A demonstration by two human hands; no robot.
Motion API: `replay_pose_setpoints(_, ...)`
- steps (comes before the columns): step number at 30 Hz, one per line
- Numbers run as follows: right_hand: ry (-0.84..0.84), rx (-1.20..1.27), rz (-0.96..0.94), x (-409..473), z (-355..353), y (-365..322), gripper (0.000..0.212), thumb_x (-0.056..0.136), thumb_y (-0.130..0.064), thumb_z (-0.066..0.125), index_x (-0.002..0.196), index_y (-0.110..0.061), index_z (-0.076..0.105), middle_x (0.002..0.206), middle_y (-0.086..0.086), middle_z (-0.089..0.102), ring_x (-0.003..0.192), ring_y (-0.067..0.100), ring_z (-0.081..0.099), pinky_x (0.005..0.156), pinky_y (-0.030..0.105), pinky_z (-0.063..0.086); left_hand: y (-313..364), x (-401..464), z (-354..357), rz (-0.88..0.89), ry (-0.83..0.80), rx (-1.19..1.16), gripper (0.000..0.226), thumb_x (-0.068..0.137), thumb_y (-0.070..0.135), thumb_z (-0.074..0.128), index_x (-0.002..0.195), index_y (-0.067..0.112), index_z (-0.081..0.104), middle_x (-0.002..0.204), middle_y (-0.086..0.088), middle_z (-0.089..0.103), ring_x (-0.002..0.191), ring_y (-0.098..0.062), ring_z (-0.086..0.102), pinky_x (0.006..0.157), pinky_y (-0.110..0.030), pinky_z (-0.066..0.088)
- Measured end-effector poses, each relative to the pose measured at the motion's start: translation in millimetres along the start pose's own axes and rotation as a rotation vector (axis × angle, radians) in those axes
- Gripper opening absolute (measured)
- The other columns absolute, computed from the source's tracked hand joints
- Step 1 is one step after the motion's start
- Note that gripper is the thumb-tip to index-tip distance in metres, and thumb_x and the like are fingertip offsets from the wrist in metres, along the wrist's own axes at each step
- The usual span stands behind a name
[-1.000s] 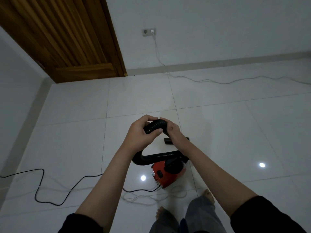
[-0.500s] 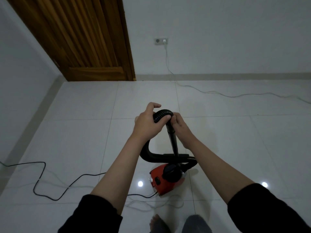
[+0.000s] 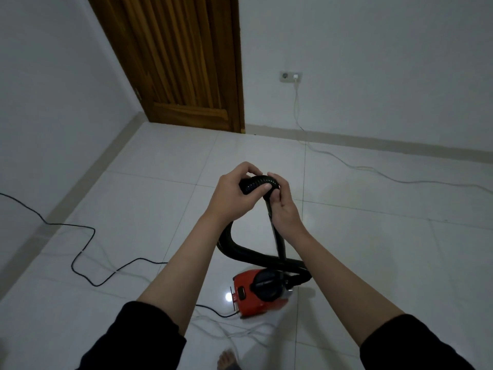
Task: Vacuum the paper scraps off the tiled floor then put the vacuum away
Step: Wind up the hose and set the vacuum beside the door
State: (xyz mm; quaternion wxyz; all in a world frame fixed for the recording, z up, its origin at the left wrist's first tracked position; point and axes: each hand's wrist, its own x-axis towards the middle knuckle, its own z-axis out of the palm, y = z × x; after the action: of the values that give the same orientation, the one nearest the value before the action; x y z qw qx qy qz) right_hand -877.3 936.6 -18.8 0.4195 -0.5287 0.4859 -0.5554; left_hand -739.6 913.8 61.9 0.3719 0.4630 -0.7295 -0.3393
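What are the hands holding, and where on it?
Both grip the vacuum's black hose at its raised bend: left hand on the ribbed part, right hand where the thin nozzle begins.

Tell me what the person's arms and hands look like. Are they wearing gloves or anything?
No gloves. The left hand and right hand are both bare, with no rings, watch or bracelets that can be seen. The forearms are bare too. Each arm has a dark black fabric sleeve pushed up near the elbow, loose and soft-looking, with no pattern or writing showing.
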Motion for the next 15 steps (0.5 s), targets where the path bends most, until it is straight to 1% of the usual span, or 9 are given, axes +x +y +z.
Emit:
replay_pose_setpoints(2, 0.004, -0.006, -0.013, 2.6, -5.4, 3.1, 0.029, 0.102, -0.045, 0.035, 0.128, -0.053, 0.045, 0.140, 0.011, 0.048, 0.131, 0.024, 0.050, 0.108, 0.029, 0.044, 3.6, -1.7, 7.1, 0.032, 0.049, 0.036, 0.024, 0.081, 0.030, 0.074, 0.098, 0.019, 0.061, 0.081, 0.001, 0.068, 0.070, -0.011, 0.064, 0.062, -0.028, 0.054)
replay_pose_setpoints(3, 0.002, -0.023, -0.017, 4.1, -7.9, 5.2, 0.028, 0.102, -0.047, 0.035, 0.126, -0.057, 0.045, 0.139, 0.009, 0.049, 0.130, 0.024, 0.050, 0.108, 0.031, 0.044, 4.0, -4.0, 9.4, 0.053, 0.082, 0.058, 0.024, 0.082, 0.030, 0.073, 0.100, 0.019, 0.062, 0.086, 0.003, 0.068, 0.076, -0.009, 0.064, 0.067, -0.027, 0.055)
replay_pose_setpoints(4, 0.008, -0.053, -0.025, 4.9, -10.7, 5.8, 0.029, 0.103, -0.043, 0.034, 0.127, -0.055, 0.044, 0.138, 0.007, 0.050, 0.129, 0.022, 0.050, 0.107, 0.028, 0.044, 2.8, -7.8, 10.8, 0.079, 0.114, 0.079, 0.024, 0.083, 0.029, 0.071, 0.103, 0.018, 0.063, 0.091, 0.005, 0.068, 0.083, -0.007, 0.064, 0.073, -0.027, 0.055)
replay_pose_setpoints(5, 0.016, -0.071, -0.041, 5.9, -13.6, 5.9, 0.030, 0.105, -0.035, 0.033, 0.130, -0.049, 0.042, 0.136, 0.005, 0.050, 0.128, 0.019, 0.050, 0.106, 0.024, 0.043, -0.5, -13.7, 11.1, 0.104, 0.143, 0.097, 0.026, 0.085, 0.027, 0.069, 0.109, 0.017, 0.062, 0.098, 0.005, 0.068, 0.090, -0.007, 0.063, 0.080, -0.028, 0.054)
replay_pose_setpoints(7, 0.017, -0.057, -0.064, 8.4, -19.4, 4.7, 0.029, 0.107, -0.022, 0.031, 0.133, -0.031, 0.041, 0.132, -0.005, 0.050, 0.124, 0.003, 0.049, 0.102, 0.013, 0.040, -11.7, -32.2, 12.8, 0.110, 0.188, 0.110, 0.037, 0.087, 0.022, 0.064, 0.123, 0.015, 0.058, 0.113, 0.004, 0.064, 0.105, -0.008, 0.060, 0.091, -0.028, 0.051)
replay_pose_setpoints(8, 0.014, -0.060, -0.071, 9.5, -21.9, 4.4, 0.028, 0.106, -0.021, 0.031, 0.133, -0.025, 0.040, 0.130, -0.008, 0.048, 0.121, -0.005, 0.048, 0.100, 0.009, 0.038, -18.2, -43.7, 14.7, 0.094, 0.202, 0.103, 0.043, 0.088, 0.018, 0.062, 0.130, 0.015, 0.053, 0.121, 0.004, 0.061, 0.112, -0.008, 0.057, 0.096, -0.027, 0.047)
replay_pose_setpoints(10, 0.011, -0.076, -0.075, 10.5, -24.1, 4.1, 0.029, 0.106, -0.021, 0.031, 0.133, -0.021, 0.040, 0.129, -0.011, 0.048, 0.116, -0.014, 0.047, 0.099, 0.006, 0.037, -28.3, -62.8, 19.9, 0.066, 0.223, 0.084, 0.053, 0.088, 0.011, 0.058, 0.139, 0.015, 0.044, 0.131, 0.011, 0.053, 0.122, -0.004, 0.049, 0.102, -0.021, 0.040)
replay_pose_setpoints(13, 0.017, -0.077, -0.079, 8.7, -21.6, 5.4, 0.030, 0.107, -0.010, 0.030, 0.133, -0.022, 0.040, 0.129, -0.011, 0.048, 0.116, -0.016, 0.046, 0.098, 0.005, 0.036, -32.8, -68.3, 28.1, 0.098, 0.295, 0.108, 0.058, 0.087, 0.002, 0.055, 0.141, 0.015, 0.039, 0.129, 0.027, 0.045, 0.118, 0.007, 0.045, 0.099, -0.011, 0.034)
replay_pose_setpoints(15, 0.052, -0.074, -0.104, 8.8, -20.3, 3.9, 0.033, 0.107, -0.011, 0.029, 0.134, -0.026, 0.038, 0.133, -0.007, 0.048, 0.120, -0.012, 0.046, 0.100, 0.005, 0.035, -30.8, -63.3, 31.7, 0.142, 0.331, 0.092, 0.057, 0.087, 0.000, 0.056, 0.140, 0.014, 0.041, 0.127, 0.025, 0.046, 0.117, 0.006, 0.046, 0.099, -0.013, 0.037)
